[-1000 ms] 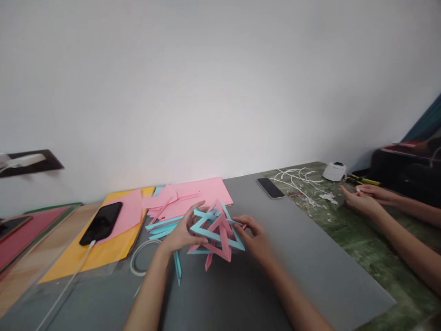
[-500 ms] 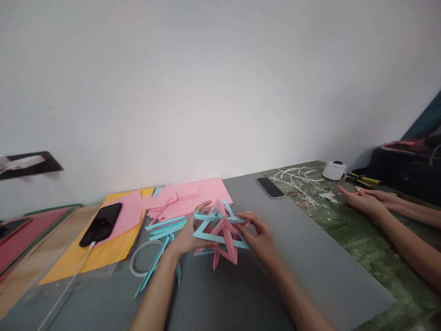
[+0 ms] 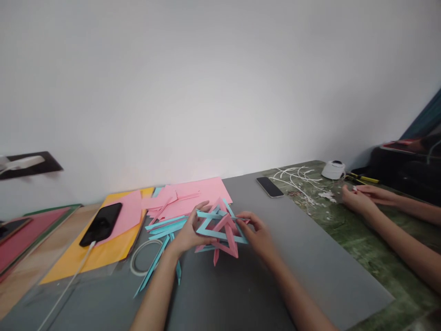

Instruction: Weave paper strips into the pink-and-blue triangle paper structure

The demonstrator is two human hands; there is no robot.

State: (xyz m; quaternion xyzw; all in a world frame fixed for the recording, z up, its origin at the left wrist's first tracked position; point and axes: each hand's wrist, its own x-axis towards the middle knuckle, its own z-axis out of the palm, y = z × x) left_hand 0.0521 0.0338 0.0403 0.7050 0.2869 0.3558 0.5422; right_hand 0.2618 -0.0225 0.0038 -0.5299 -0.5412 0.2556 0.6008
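A pink and blue folded-paper model (image 3: 225, 232) of interlocking triangular frames is held up between my two hands over the grey mat (image 3: 241, 299). My left hand (image 3: 191, 232) grips its left side, thumb in front and fingers behind. On the other side, my right hand (image 3: 255, 232) pinches the right edge of the model between thumb and fingers. Left of my left hand lie several folded blue paper strips (image 3: 167, 227), some of them across a white ring (image 3: 138, 259) that looks like a tape roll.
Pink paper sheets (image 3: 210, 188) lie by the wall. A phone with a cable (image 3: 101, 225) rests on a yellow envelope (image 3: 65, 264); another phone (image 3: 269, 187) is at the back. At right, a co-worker's hands (image 3: 365, 200) work near white cords (image 3: 298, 177) and a white device (image 3: 333, 170).
The paper model has turned slightly and risen a little in my hands, which keep their hold. The co-worker's fingers have curled inward.
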